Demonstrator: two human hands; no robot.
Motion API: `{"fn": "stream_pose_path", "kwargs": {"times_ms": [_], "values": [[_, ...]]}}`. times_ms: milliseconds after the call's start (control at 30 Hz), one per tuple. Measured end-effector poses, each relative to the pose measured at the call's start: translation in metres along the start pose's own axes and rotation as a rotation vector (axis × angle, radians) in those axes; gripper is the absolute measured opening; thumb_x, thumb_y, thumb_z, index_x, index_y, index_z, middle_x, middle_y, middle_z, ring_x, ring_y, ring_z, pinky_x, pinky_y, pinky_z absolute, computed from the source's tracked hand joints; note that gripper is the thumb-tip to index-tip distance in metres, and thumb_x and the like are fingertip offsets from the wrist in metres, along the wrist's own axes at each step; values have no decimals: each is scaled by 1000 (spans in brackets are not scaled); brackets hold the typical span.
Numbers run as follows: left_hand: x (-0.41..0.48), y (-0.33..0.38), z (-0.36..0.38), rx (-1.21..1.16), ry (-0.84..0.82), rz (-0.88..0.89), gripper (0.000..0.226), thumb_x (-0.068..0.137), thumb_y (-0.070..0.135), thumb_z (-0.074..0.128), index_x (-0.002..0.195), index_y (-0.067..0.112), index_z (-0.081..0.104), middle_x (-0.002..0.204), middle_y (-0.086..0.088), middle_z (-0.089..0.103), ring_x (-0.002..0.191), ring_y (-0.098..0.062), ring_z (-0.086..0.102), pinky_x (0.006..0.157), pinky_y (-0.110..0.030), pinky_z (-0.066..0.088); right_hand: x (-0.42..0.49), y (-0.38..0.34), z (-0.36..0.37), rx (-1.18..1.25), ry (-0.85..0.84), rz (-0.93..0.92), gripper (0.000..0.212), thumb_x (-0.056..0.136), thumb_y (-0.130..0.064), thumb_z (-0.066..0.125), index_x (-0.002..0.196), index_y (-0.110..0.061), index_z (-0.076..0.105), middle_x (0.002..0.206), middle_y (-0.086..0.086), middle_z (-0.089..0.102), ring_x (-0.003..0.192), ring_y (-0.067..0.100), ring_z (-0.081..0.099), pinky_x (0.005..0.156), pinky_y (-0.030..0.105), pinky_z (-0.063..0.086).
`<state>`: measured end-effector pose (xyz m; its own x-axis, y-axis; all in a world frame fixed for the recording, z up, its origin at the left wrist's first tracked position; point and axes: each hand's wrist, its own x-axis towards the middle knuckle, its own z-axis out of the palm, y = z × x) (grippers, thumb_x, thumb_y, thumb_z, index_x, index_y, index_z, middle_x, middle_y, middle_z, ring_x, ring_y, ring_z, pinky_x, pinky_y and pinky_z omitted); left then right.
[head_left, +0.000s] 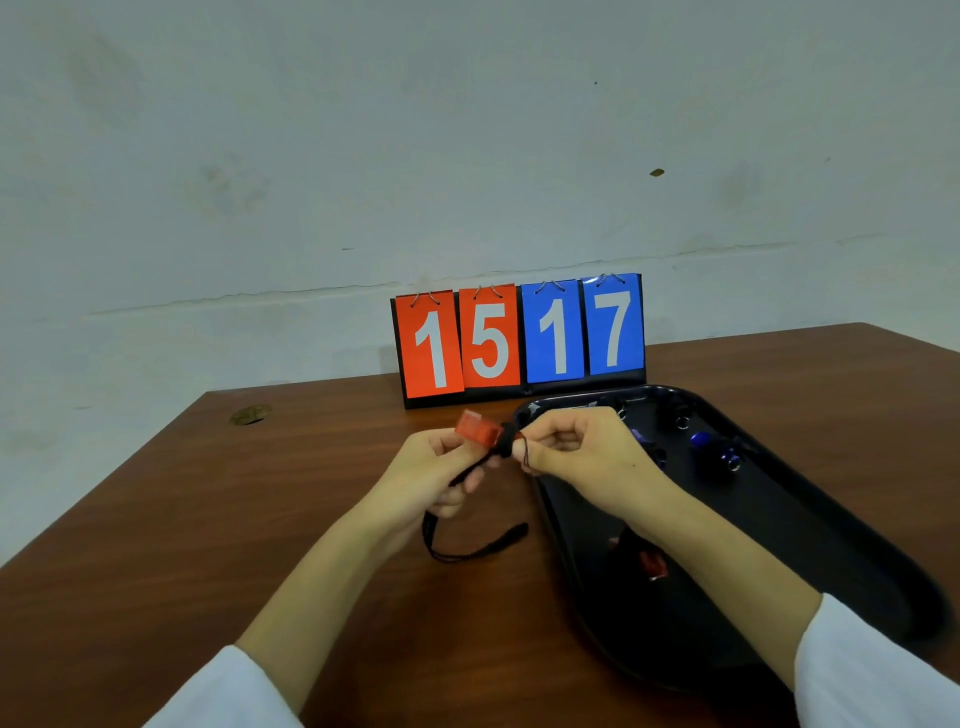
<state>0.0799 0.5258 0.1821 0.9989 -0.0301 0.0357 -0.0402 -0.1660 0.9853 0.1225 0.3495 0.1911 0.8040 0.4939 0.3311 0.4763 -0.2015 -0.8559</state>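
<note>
Red whistle (475, 428) sat above the brown table (260, 519), just left of the tray's near corner, pinched at its body by the thumb and fingers of the left hand (441, 467). The right hand (576, 457), fingers curled, pinched the end of the black lanyard (467, 551) right at the whistle's tail, where a thin dark loop of cord showed. The rest of the strap ran down through the left palm and hung in a slack bend onto the table.

The step looked like fastening the lanyard's thin loop to the whistle's tail eyelet, or possibly undoing it. Whether the loop had passed through could not be told, as the fingertips hid the joint. To do it well, the left hand should hold the whistle steady with the tail turned toward the right hand. The right fingertips should grip the cord close to its tip so it stays stiff enough to thread. Slack in the strap would help, since a pull from below could drag the loop back out.

A black tray (831, 545) lay to the right, partly under the right forearm. At its far end it held blue whistles (701, 440) and small metal rings (682, 422), with a small red piece (653, 564) nearer the wrist. Behind stood a flip scoreboard (519, 338) showing 15 and 17.
</note>
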Motion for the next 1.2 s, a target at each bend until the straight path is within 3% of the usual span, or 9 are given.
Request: {"fn": "stream_pose_path", "kwargs": {"times_ms": [133, 300, 400, 500, 633, 800, 933, 1067, 1200], "values": [[3, -2, 4, 80, 83, 26, 34, 94, 33, 51, 87, 3, 66, 52, -2, 48, 37, -9, 26, 38, -20, 19, 5, 10, -6, -44, 237, 95, 4, 81, -16, 69, 84, -13, 69, 75, 0, 67, 69, 6, 62, 65, 13, 51], [3, -2, 12, 211, 88, 77, 28, 92, 32, 55, 85, 8, 67, 51, 0, 52, 36, -6, 34, 37, -17, 27, 3, 20, -5, -333, 350, 111, 9, 83, -25, 68, 87, -17, 69, 73, -11, 61, 71, 2, 57, 69, 16, 47], [0, 0, 14, 287, 97, 138, 23, 89, 28, 60, 84, 7, 66, 49, 2, 54, 37, -2, 40, 46, -13, 33, -1, 18, -1, -610, 302, 52, 12, 85, -31, 64, 91, -21, 66, 77, -13, 58, 76, 4, 56, 77, 22, 48], [0, 2, 12, 356, 113, 179, 19, 88, 25, 61, 79, 9, 67, 49, 4, 55, 40, 1, 47, 68, -20, 37, -3, 13, -1, -756, 168, -54, 17, 87, -33, 60, 97, -20, 66, 89, -7, 64, 85, 10, 59, 89, 30, 46], [1, 1, 6, 444, 135, 219, 17, 79, 29, 72, 69, 15, 69, 58, -1, 64, 56, -8, 59, 69, -26, 50, -4, 12, 0, -833, -134, -195, 17, 88, -33, 59, 96, -19, 64, 88, -10, 59, 82, 7, 55, 76, 18, 38], [2, 6, -5, 408, 116, 196, 27, 72, 37, 73, 69, 11, 68, 56, 6, 62, 53, -2, 56, 55, -13, 45, -4, 8, 0, -544, -223, -163, 4, 83, -26, 67, 85, -22, 66, 79, -11, 61, 75, 4, 56, 69, 17, 47], [0, 4, -11, 226, 17, 74, 39, 71, 50, 68, 66, 12, 62, 62, -1, 60, 58, -9, 56, 59, -22, 42, -4, 0, 0, -302, -232, -137, 1, 81, -23, 69, 81, -23, 68, 77, -9, 64, 76, 4, 59, 73, 19, 51], [-1, 5, -10, -8, 16, 51, 37, 75, 49, 60, 57, 17, 57, 49, -1, 38, 42, -11, 28, 43, -19, 25, -2, -6, -1, -124, -106, -118, 12, 81, -17, 68, 76, -28, 65, 71, -10, 63, 72, 1, 59, 72, 16, 50], [1, 4, 0, -66, 8, 86, 35, 90, 36, 49, 75, 8, 64, 49, 1, 41, 39, -9, 25, 41, -22, 20, 0, -4, -1, 46, 47, -36, 10, 82, -14, 67, 78, -23, 65, 74, -3, 66, 73, 8, 63, 73, 20, 53]]}}
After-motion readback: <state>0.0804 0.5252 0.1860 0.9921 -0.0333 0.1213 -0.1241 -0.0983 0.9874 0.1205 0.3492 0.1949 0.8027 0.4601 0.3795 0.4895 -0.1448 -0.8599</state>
